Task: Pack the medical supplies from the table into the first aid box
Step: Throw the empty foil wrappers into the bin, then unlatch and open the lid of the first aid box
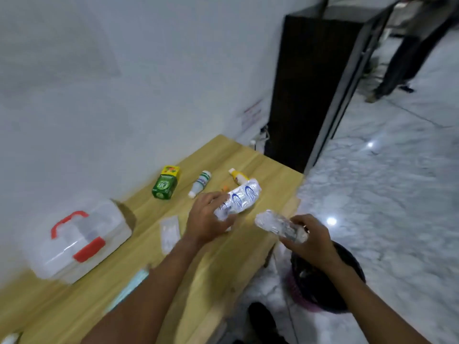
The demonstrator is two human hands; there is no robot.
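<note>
My left hand [206, 219] grips a white packet with blue print [242, 198] above the wooden table [211, 269]. Off the table's right edge, my right hand [310, 240] holds a clear crinkled plastic pack [278, 225]. The first aid box [74, 240], translucent white with a red handle and a red latch, sits shut at the table's left. On the table beyond my hands lie a green carton [165, 183], a white bottle [200, 183] and a yellow tube [238, 176]. A clear sachet [169, 232] lies by my left wrist, and a blue face mask [131, 286] is partly hidden under my forearm.
A white wall runs behind the table. A tall dark cabinet [315, 85] stands at the table's far end. A dark bin [325, 281] sits on the marble floor under my right arm. Another person's legs [402, 58] show at the top right.
</note>
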